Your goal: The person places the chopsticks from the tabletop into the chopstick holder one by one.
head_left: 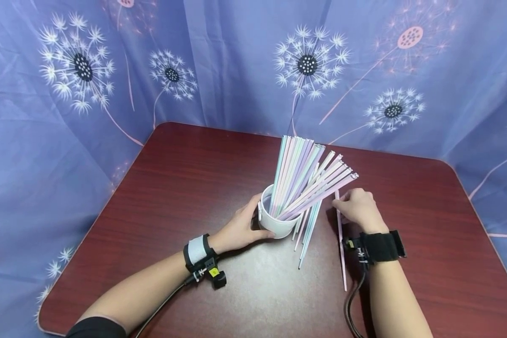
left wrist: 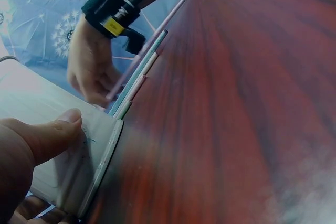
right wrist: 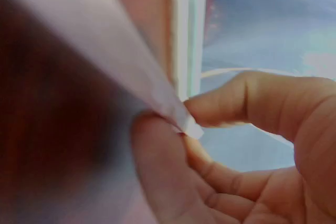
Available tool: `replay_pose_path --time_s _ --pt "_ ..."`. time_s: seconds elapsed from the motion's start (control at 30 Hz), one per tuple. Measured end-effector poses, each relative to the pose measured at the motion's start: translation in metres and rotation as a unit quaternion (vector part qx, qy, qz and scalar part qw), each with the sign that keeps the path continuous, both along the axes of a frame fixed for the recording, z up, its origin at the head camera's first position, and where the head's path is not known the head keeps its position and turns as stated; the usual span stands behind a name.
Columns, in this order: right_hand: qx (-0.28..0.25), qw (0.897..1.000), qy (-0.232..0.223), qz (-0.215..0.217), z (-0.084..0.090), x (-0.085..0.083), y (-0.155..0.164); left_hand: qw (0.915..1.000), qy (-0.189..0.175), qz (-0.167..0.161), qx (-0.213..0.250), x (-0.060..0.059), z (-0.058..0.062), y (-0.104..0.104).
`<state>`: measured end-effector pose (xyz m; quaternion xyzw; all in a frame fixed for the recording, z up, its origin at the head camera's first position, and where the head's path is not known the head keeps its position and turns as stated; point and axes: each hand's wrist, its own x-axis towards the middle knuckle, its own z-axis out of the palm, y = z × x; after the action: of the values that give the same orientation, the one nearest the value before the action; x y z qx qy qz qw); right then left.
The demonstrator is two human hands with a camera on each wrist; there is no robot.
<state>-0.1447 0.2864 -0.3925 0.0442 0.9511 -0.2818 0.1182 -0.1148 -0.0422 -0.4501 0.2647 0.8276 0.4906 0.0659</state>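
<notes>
My hands both have hold of something: the left hand (head_left: 239, 228) curls round the white cup (head_left: 280, 228) from its nine down to seven o'clock, and the right hand (head_left: 358, 209), out at the cup's three o'clock, pinches one pale pink stick (head_left: 342, 258). The cup stands near the middle of the tabletop (head_left: 169, 188); it looks smooth, rigid and light, and with so much leaning to one side it could tip towards two o'clock, so low round the wall seems the place to hold it. The standing sticks (head_left: 289, 173) inside fan from twelve round to two o'clock, in pink, lilac, mint and cream. Just beyond the rim, a few loose sticks (head_left: 310, 230) lie with their near ends at five o'clock. Farthest right is the stick in my pinch, caught right at its twelve o'clock end, its length running down to six; I can't tell whether that near end touches the tabletop. I judge it thin, almost weightless, fairly stiff and slick enough to roll, and it may crease if squeezed hard. An end pinch leaves the other tip free to swing; nearer the middle should steady it
</notes>
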Motion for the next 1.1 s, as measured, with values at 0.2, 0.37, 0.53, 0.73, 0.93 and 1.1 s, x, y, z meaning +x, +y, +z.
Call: replay_pose_path --time_s 0.2,0.37,0.53,0.73,0.93,1.1 --pt "-0.106 0.980 0.154 -0.067 0.032 0.010 0.003 1.0000 0.006 0.002 -0.006 -0.001 0.001 0.000" --pt "-0.372 0.883 0.251 -0.135 0.068 0.027 0.004 0.9999 0.015 0.003 -0.008 -0.002 -0.001 0.000" --pt "-0.597 0.720 0.345 -0.077 0.099 0.048 -0.006 0.9998 0.018 -0.004 0.001 -0.002 -0.002 0.000" --pt "-0.692 0.619 0.373 0.005 0.115 0.062 -0.025 0.9999 0.014 -0.005 0.001 -0.002 -0.001 0.000" --pt "-0.656 0.666 0.349 0.071 0.114 0.067 -0.039 0.9999 0.015 -0.003 0.001 -0.002 -0.003 0.000" --pt "-0.597 0.728 0.324 0.093 0.109 0.069 -0.049 0.9998 0.019 -0.002 0.001 -0.003 -0.004 0.000"
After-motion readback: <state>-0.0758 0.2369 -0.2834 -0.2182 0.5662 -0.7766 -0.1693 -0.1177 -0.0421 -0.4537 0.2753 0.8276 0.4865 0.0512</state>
